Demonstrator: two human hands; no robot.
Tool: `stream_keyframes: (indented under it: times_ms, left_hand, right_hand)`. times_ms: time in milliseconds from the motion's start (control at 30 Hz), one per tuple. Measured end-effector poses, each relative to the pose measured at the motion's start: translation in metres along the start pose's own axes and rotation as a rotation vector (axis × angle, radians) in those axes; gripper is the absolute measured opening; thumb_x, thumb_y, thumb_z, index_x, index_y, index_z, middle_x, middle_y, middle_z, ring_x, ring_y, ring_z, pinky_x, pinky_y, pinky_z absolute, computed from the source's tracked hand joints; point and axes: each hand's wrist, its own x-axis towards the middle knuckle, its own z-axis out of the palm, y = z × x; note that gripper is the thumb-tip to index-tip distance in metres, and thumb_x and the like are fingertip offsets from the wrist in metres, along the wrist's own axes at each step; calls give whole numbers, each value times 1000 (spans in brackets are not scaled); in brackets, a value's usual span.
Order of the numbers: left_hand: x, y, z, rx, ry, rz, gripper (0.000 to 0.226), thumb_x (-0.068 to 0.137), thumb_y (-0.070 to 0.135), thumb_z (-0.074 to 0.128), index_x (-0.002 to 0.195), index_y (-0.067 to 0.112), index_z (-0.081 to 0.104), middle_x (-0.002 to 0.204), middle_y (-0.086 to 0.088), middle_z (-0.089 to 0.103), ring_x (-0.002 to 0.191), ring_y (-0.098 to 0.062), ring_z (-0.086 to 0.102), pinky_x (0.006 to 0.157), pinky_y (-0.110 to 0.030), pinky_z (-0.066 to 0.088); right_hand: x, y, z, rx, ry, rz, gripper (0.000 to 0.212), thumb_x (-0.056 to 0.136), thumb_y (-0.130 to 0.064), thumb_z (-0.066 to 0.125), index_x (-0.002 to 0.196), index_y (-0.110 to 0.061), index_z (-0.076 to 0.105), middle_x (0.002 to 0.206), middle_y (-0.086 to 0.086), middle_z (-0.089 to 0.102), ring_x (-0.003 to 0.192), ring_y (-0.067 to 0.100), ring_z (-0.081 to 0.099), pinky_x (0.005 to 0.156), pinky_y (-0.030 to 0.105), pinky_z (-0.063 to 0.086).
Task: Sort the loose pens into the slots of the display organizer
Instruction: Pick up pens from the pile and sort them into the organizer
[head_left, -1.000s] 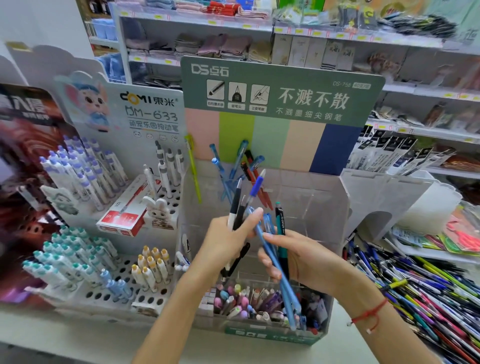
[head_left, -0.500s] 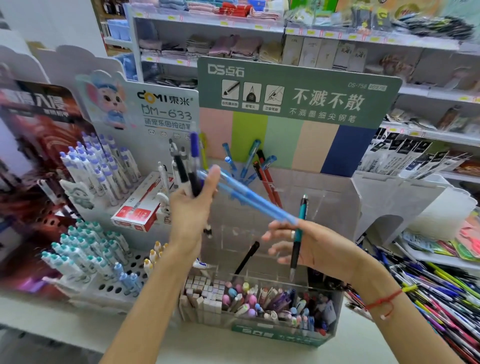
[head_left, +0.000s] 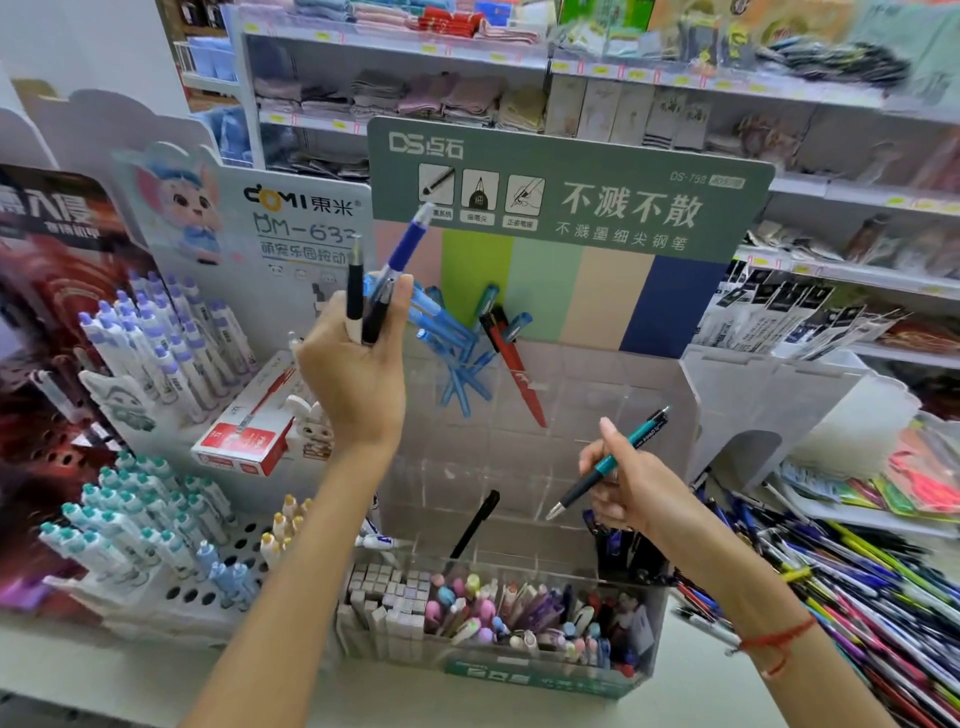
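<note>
My right hand pinches a teal pen between thumb and fingers, and that pen is what the next move turns on: it lies on a slant, silver tip pointing down and to the left toward the clear slots of the display organizer, black cap end up and to the right. The slots sit just left of and below the tip, so this hand is the nearer one to them, and I judge the pen needs tipping closer to upright before it will drop in cleanly. My left hand is raised higher and further left, gripping a bundle of loose pens that stand roughly upright, a blue one reaching highest; it is well apart from the lower slots. In the organizer's back row blue pens and a red pen already lean together, and a lone black pen stands in a lower slot. More loose pens lie heaped on the counter to my right.
</note>
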Motion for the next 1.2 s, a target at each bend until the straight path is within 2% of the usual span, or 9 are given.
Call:
stream_keyframes:
  times_ms: [100, 200, 400, 533, 667, 867, 967, 1067, 1200]
  left_hand:
    - [0, -2, 7, 226, -124, -44, 52, 89, 41, 64, 50, 25, 34, 46, 12, 34, 40, -5, 31, 42, -14, 27]
    - [4, -2, 12, 291, -172, -90, 57, 89, 42, 64, 48, 24, 29, 44, 11, 29, 38, -7, 29, 40, -19, 22]
    - [23, 4, 14, 360, -272, -55, 53, 87, 46, 65, 46, 25, 37, 44, 9, 38, 41, -8, 34, 41, -19, 19]
    - [32, 13, 13, 373, -298, 34, 46, 87, 48, 63, 51, 26, 44, 55, -1, 61, 51, -21, 55, 47, -29, 35]
    - [35, 21, 9, 373, -245, 76, 44, 87, 51, 62, 58, 18, 58, 56, 0, 62, 53, -20, 56, 50, -32, 41]
    - [15, 4, 23, 650, -411, 52, 45, 86, 55, 59, 77, 12, 70, 64, -5, 56, 63, -29, 55, 54, -30, 34]
    - [12, 4, 23, 645, -400, 29, 39, 84, 54, 65, 69, 17, 66, 64, -3, 53, 67, -30, 58, 55, -30, 35]
    - [9, 9, 17, 573, -428, 5, 51, 79, 57, 67, 53, 23, 40, 52, 3, 44, 52, -20, 46, 49, -28, 29]
    - [9, 12, 1, 270, -371, -239, 53, 84, 46, 68, 54, 18, 34, 51, 5, 36, 43, -7, 33, 46, -22, 28]
  right_hand:
    - [-11, -7, -1, -76, 55, -122, 46, 97, -46, 38, 69, -12, 52, 46, -3, 35, 39, 9, 29, 38, 16, 24]
    - [-13, -13, 1, -39, 135, -204, 42, 96, -43, 44, 68, -13, 54, 45, -4, 38, 41, 10, 32, 43, 19, 26]
    - [-12, -13, 1, -39, 177, -236, 40, 98, -38, 44, 70, -12, 56, 44, -4, 41, 38, 9, 34, 41, 17, 29]
    - [-11, -8, -1, -48, 158, -228, 39, 99, -36, 44, 71, -10, 56, 44, -4, 41, 37, 9, 35, 41, 18, 30]
    - [-11, -3, -6, -39, 172, -217, 40, 98, -36, 44, 71, -9, 55, 44, -3, 41, 37, 10, 34, 43, 18, 31]
    - [-12, 0, -4, -58, 159, -199, 39, 98, -35, 44, 73, -9, 56, 45, -3, 41, 37, 9, 34, 40, 16, 30]
    - [-12, 1, -2, -87, 134, -205, 38, 98, -34, 45, 73, -8, 57, 47, -1, 41, 36, 9, 34, 40, 15, 32]
    - [-11, 1, 2, -91, 114, -207, 38, 98, -34, 44, 74, -7, 58, 47, -1, 42, 37, 9, 35, 40, 15, 33]
    - [-11, -1, 8, -74, 90, -222, 34, 98, -31, 46, 76, -7, 57, 47, 0, 43, 36, 9, 36, 41, 17, 33]
